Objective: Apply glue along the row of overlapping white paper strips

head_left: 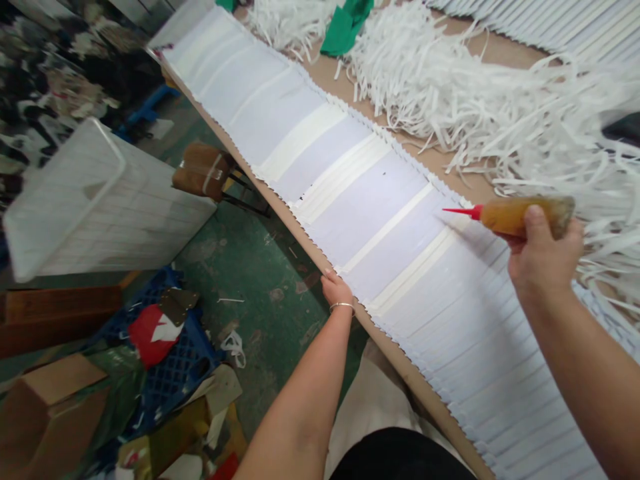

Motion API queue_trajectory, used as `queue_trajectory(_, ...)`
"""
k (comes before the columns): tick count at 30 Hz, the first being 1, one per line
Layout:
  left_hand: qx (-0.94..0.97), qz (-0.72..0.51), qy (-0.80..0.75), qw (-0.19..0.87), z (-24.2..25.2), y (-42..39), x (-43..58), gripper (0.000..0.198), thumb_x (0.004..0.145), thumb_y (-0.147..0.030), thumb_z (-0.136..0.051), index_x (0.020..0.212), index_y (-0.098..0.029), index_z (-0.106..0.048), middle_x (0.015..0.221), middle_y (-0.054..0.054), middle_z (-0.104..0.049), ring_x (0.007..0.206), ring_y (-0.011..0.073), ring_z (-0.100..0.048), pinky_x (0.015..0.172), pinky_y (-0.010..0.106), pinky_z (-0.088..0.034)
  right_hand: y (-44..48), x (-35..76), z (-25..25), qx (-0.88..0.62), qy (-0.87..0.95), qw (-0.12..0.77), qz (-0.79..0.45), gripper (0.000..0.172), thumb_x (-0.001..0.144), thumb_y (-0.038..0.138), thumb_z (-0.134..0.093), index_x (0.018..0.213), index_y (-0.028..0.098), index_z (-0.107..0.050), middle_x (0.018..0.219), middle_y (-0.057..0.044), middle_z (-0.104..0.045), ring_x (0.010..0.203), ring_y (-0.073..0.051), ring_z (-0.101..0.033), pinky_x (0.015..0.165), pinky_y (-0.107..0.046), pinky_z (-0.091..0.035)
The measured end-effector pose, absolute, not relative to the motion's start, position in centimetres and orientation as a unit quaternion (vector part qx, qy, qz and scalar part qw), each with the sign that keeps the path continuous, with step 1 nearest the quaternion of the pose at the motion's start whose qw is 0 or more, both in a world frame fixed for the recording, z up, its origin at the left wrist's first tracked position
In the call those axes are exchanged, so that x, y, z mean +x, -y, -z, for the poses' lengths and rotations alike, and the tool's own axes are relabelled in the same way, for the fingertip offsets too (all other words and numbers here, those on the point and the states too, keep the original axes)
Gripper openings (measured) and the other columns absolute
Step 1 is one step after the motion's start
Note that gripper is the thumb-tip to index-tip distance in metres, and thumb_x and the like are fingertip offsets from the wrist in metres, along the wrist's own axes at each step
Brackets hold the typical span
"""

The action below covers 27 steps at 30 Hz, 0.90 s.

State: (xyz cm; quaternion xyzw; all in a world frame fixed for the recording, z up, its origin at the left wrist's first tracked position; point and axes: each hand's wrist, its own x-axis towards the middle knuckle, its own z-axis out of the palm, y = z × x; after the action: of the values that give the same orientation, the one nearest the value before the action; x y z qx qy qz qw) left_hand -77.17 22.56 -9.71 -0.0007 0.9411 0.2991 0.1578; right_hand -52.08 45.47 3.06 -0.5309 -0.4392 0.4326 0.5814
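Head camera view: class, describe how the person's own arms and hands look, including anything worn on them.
The left hand wears a thin metal bangle at the wrist. The right hand shows no jewellery. The left forearm and right forearm are bare, with no sleeves or gloves.

The left forearm (300,400) and the right forearm (585,373) were bare as far as the view reached. A thin silver bangle (341,307) circled the left wrist (a plain, narrow band, the only jewellery that could be made out). The left hand (337,290) and the right hand (545,257) were bare too, and the right thumbnail (534,213) looked trimmed short. At the bottom edge of the view sat a black garment (400,457), and beside it lay pale cream cloth (370,400) (trousers or an apron, it was hard to tell which).
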Motion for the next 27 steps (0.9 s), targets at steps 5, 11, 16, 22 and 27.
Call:
queue_trajectory(5,-0.001,-0.295,-0.943,0.156,9.7,-22.8,-77.2,0.045,0.099,-0.04,-0.026,0.089,-0.014,-0.06,0.089,0.017,-0.07,0.083,0.0243,-0.067,0.072,0.032,-0.045,-50.3,-51.9,-0.9,-0.542,0.406,0.58,-0.453,0.039,0.074,0.025,-0.07,0.101,0.022,-0.041,0.115,-0.007,-0.055,0.093,-0.022,-0.063,0.067,-0.045,-0.057)
queue_trajectory(11,0.008,-0.292,-0.945,0.147,9.6,-22.8,-77.2,0.044,0.1,-0.039,-0.026,0.089,-0.015,-0.06,0.088,0.015,-0.07,0.083,0.024,-0.067,0.072,0.032,-0.044,-51.4,-52.1,0.5,-0.549,0.399,0.581,-0.449,0.038,0.075,0.019,-0.07,0.1,0.022,-0.041,0.114,-0.007,-0.054,0.089,-0.02,-0.063,0.069,-0.045,-0.057)
queue_trajectory(16,0.008,-0.29,-0.946,0.145,9.5,-22.7,-77.2,0.044,0.099,-0.04,-0.026,0.088,-0.015,-0.06,0.089,0.015,-0.07,0.084,0.0236,-0.067,0.073,0.032,-0.044,-50.4,-52.6,0.3,-0.544,0.403,0.578,-0.455,0.039,0.071,0.02,-0.073,0.097,0.021,-0.044,0.115,-0.008,-0.055,0.089,-0.02,-0.063,0.068,-0.043,-0.058)
queue_trajectory(22,0.005,-0.298,-0.942,0.156,9.8,-22.6,-77.2,0.046,0.099,-0.043,-0.025,0.089,-0.015,-0.06,0.09,0.016,-0.07,0.084,0.0248,-0.067,0.072,0.032,-0.044,-46.8,-53.4,-0.3,-0.52,0.423,0.552,-0.496,0.045,0.069,0.028,-0.077,0.102,0.02,-0.048,0.109,-0.008,-0.057,0.088,-0.023,-0.063,0.07,-0.047,-0.058)
queue_trajectory(27,-0.006,-0.304,-0.939,0.159,9.9,-22.6,-77.1,0.047,0.099,-0.044,-0.024,0.091,-0.015,-0.06,0.091,0.015,-0.07,0.085,0.0246,-0.067,0.073,0.033,-0.044,-42.9,-54.8,-1.2,-0.529,0.43,0.529,-0.506,0.047,0.07,0.037,-0.079,0.1,0.021,-0.046,0.105,-0.007,-0.056,0.086,-0.021,-0.06,0.072,-0.047,-0.059)
